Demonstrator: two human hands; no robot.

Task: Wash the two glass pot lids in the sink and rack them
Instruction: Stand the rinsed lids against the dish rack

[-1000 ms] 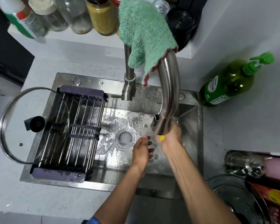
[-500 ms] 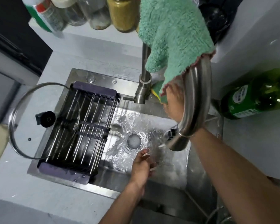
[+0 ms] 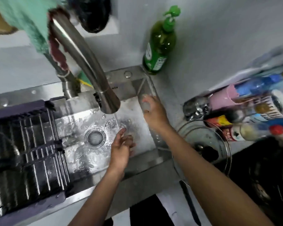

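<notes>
One glass pot lid (image 3: 201,137) with a black knob lies on the counter just right of the sink (image 3: 137,167), partly under my right forearm. Through the dish rack (image 3: 28,154) at the left only a curved metal rim (image 3: 15,149) shows, perhaps the other lid. My left hand (image 3: 122,144) is in the basin with fingers apart, beside the water running from the faucet (image 3: 108,101). My right hand (image 3: 152,111) is against the sink's right wall, fingers spread and blurred, holding nothing. A green and yellow sponge (image 3: 83,79) sits behind the faucet base.
A green dish soap bottle (image 3: 158,46) stands at the sink's back right corner. Several bottles and jars (image 3: 252,111) crowd the counter at the right. A green cloth (image 3: 31,22) hangs over the faucet neck. A dark stove area (image 3: 260,185) is at the lower right.
My right hand left the sponge behind the faucet and moved to the sink's right wall. The view swung right, revealing the lid on the right counter. My left hand stayed in the basin.
</notes>
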